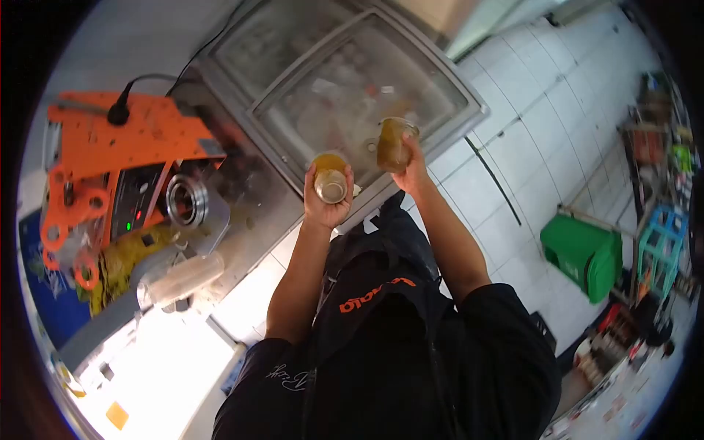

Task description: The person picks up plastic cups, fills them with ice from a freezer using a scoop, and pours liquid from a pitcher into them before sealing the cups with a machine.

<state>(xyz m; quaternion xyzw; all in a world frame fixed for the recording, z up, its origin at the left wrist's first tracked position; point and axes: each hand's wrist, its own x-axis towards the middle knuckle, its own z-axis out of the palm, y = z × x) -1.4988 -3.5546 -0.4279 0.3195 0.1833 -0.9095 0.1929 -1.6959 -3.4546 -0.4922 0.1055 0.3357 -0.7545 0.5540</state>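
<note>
My left hand (328,211) is wrapped round a clear cup (330,163) with amber contents. That cup is tilted, and a pale round end of it faces me. In my right hand (412,170) is a second clear cup (393,147) with brownish-amber contents, gripped round its side and leaning slightly. Both cups are held over the near edge of a metal-framed chest freezer (480,111). The freezer's clear lid is hazy, and the pale items under it are hard to make out.
An orange machine (136,139) with lit indicators stands on the left, beside a metal counter (253,191). Below it lies a clear plastic container (187,282). A green bin (583,253) and a turquoise stool (658,253) are on the right, on white tiles.
</note>
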